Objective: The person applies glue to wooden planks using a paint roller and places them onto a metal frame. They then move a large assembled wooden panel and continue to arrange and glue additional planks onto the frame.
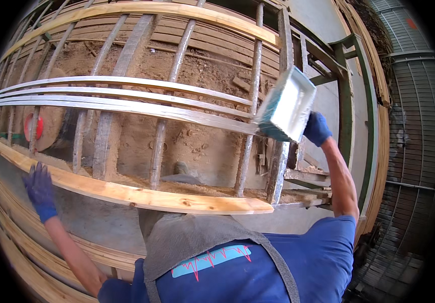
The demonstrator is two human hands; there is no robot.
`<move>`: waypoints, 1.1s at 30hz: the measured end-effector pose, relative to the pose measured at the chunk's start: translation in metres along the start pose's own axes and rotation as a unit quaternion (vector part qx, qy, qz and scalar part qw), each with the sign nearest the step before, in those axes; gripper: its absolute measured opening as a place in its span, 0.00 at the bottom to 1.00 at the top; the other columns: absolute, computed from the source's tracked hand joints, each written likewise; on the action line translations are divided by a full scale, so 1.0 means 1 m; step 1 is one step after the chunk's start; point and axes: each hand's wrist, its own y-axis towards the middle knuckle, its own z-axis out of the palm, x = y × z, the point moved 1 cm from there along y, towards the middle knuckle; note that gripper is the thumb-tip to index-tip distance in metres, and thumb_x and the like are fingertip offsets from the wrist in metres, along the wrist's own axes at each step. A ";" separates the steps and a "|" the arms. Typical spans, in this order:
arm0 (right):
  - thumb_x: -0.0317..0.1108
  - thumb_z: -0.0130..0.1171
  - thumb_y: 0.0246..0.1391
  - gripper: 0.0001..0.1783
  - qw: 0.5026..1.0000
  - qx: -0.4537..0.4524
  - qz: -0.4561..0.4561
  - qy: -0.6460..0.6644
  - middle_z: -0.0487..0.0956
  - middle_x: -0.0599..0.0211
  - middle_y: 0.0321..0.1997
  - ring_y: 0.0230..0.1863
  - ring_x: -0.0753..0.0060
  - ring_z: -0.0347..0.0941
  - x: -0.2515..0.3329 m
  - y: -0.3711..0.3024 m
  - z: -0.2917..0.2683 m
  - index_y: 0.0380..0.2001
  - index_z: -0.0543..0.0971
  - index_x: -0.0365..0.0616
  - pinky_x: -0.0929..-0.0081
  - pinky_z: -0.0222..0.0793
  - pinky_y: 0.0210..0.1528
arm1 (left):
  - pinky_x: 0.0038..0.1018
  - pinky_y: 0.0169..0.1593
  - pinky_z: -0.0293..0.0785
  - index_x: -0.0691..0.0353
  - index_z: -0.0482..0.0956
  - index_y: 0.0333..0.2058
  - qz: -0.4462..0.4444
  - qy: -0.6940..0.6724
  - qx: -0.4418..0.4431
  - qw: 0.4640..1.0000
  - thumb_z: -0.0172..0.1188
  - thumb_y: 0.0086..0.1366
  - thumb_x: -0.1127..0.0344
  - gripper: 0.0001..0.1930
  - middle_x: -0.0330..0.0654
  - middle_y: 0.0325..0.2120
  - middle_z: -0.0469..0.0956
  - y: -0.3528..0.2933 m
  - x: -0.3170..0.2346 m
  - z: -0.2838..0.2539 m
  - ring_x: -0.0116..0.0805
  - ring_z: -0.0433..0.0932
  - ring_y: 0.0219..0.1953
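Observation:
My right hand (318,129), in a blue glove, grips a rectangular teal-and-white tub (287,107) at its near right side. The tub is tilted and smeared by motion, and its inside is white. It hangs over the right end of a metal rack. My left hand (40,191), gloved in blue too, has its fingers spread at the outer edge of a bare wooden board (187,199), toward that board's left part. White-coated wooden strips (142,105) lie side by side across the rack bars, with their right ends near the tub.
Round metal bars (159,146) of the rack run away from me over a sawdust-covered floor (192,141). Another bare board (202,11) crosses the far side. Stacked boards (76,242) lie low at the left. A green metal frame (346,106) and wire mesh (414,126) stand right.

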 end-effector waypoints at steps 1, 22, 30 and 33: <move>0.40 0.64 0.46 0.11 0.999 -0.023 -0.011 0.024 0.80 0.48 0.27 0.32 0.44 0.78 -0.016 -0.004 0.002 0.27 0.82 0.43 0.58 0.73 0.33 | 0.39 0.69 0.48 0.59 0.57 0.67 0.028 -0.013 -0.047 0.998 0.39 0.72 0.40 0.35 0.47 0.68 0.57 -0.022 -0.008 0.004 0.45 0.54 0.70; 0.37 0.64 0.43 0.08 0.990 -0.068 -0.080 0.094 0.80 0.48 0.24 0.28 0.45 0.78 -0.026 -0.032 0.048 0.23 0.83 0.44 0.58 0.72 0.27 | 0.40 0.48 0.68 0.51 0.68 0.51 -0.005 -0.098 -0.029 0.995 0.46 0.66 0.33 0.30 0.44 0.42 0.76 0.018 0.065 -0.372 0.46 0.75 0.43; 0.43 0.63 0.45 0.11 0.991 -0.010 -0.127 -0.038 0.80 0.52 0.23 0.29 0.47 0.79 0.175 0.063 0.036 0.26 0.84 0.48 0.56 0.74 0.31 | 0.41 0.29 0.74 0.49 0.72 0.44 -0.210 0.297 -0.219 0.905 0.52 0.62 0.31 0.28 0.44 0.31 0.81 -0.064 0.140 -0.372 0.42 0.80 0.24; 0.45 0.61 0.47 0.12 0.984 -0.025 -0.176 -0.001 0.80 0.51 0.25 0.31 0.45 0.79 0.277 0.110 0.028 0.26 0.84 0.48 0.54 0.74 0.34 | 0.41 0.31 0.76 0.52 0.71 0.48 -0.204 0.284 -0.204 0.914 0.52 0.63 0.33 0.29 0.47 0.36 0.81 -0.080 0.128 -0.400 0.43 0.81 0.26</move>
